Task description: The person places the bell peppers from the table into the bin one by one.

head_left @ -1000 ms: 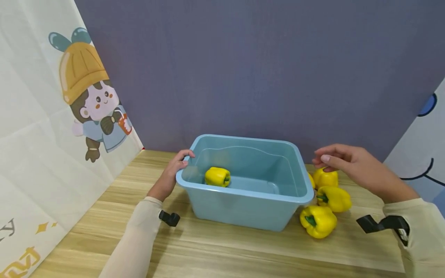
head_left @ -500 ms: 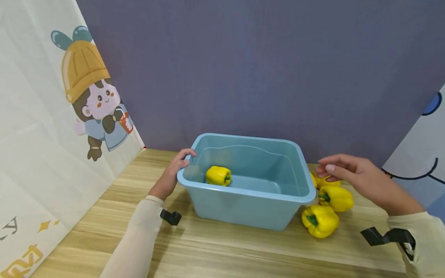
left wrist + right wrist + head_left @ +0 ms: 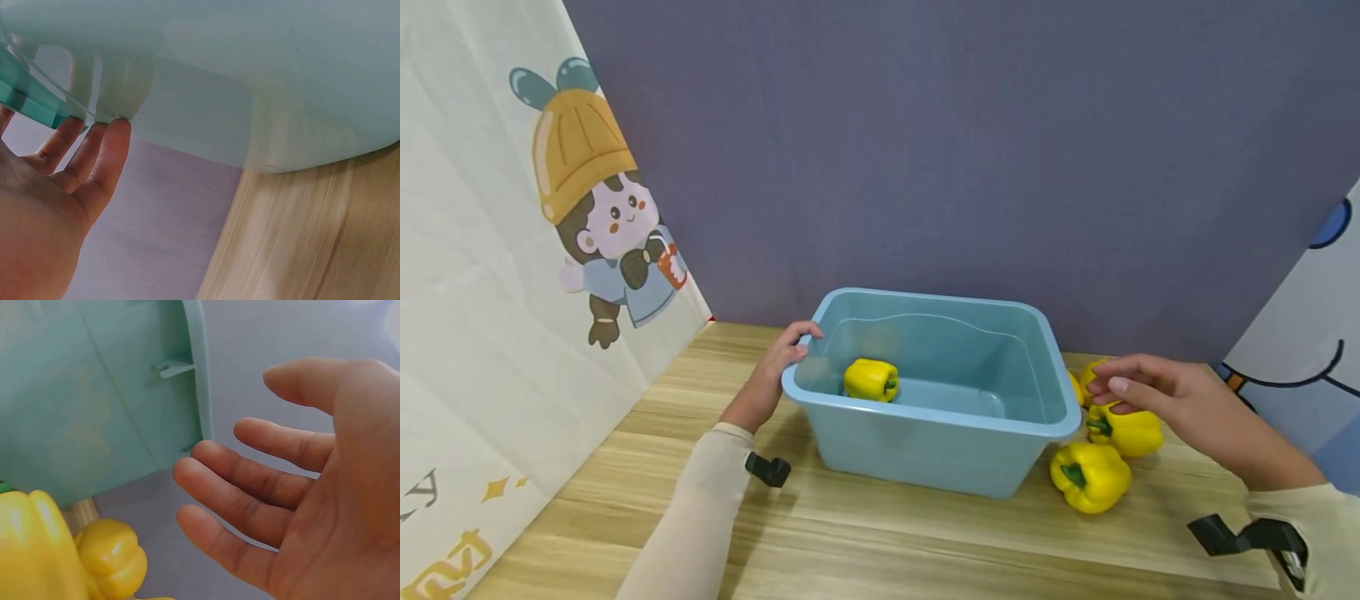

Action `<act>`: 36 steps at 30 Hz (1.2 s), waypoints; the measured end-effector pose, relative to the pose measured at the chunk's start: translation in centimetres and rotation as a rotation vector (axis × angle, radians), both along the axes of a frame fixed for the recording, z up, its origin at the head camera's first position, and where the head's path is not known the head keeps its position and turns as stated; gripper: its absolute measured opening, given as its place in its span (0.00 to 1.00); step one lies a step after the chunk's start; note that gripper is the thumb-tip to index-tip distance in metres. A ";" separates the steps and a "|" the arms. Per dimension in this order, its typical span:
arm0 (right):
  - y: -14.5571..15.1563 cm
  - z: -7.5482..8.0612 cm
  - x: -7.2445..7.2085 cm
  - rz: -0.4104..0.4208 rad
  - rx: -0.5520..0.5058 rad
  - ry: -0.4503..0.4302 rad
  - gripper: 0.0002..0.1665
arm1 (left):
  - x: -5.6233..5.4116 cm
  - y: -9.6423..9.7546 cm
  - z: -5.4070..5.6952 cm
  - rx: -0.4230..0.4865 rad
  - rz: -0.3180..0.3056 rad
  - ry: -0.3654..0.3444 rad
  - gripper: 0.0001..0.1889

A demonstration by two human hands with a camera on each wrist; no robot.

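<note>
My left hand point(image 3: 767, 375) holds the left rim of a light blue plastic bin point(image 3: 917, 454). The left wrist view shows several of its fingertips point(image 3: 117, 128) against the outer wall under the rim. Inside the bin, toward its left end, lies one yellow bell pepper point(image 3: 870, 380). To the right of the bin, my right hand point(image 3: 1165, 398) hovers over a group of yellow bell peppers, fingers relaxed and apart, nothing in its grasp. A bell pepper with its green stem toward me point(image 3: 1090, 477) is nearest; another bell pepper point(image 3: 1126, 431) sits just below the hand, which partly hides the ones behind.
The bin stands on a wood-grain table point(image 3: 865, 542), close to a grey-purple back panel point(image 3: 955, 150). A white sheet with a cartoon figure point(image 3: 613, 217) hangs at the left. Another printed white sheet point(image 3: 1292, 333) hangs at the right.
My right hand has moved down and slightly right, from above the rear peppers to over the middle one. The left hand stays on the bin's rim.
</note>
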State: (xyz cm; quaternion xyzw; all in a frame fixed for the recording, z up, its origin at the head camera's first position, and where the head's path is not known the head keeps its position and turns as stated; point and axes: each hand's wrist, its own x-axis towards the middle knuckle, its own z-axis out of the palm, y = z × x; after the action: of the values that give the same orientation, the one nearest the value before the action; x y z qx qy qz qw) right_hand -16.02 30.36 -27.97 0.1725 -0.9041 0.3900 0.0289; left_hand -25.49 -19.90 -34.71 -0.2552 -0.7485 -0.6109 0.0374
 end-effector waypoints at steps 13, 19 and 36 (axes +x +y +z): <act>0.5 -1.6 0.6 0.013 -0.033 -0.062 0.22 | -0.1 -0.1 -0.3 0.000 -0.001 0.005 0.22; 0.8 -2.5 0.7 0.021 -0.089 -0.096 0.23 | -0.2 -0.1 -0.2 0.005 -0.006 -0.004 0.22; 2.1 -4.9 1.4 -0.037 -0.095 -0.174 0.26 | -0.2 0.1 -0.2 0.001 -0.002 -0.006 0.21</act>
State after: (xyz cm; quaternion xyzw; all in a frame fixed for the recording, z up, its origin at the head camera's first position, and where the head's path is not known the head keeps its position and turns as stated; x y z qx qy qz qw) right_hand -14.66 32.50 -32.83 0.1199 -0.8867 0.4453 -0.0342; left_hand -25.68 -19.81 -34.87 -0.2540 -0.7481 -0.6121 0.0345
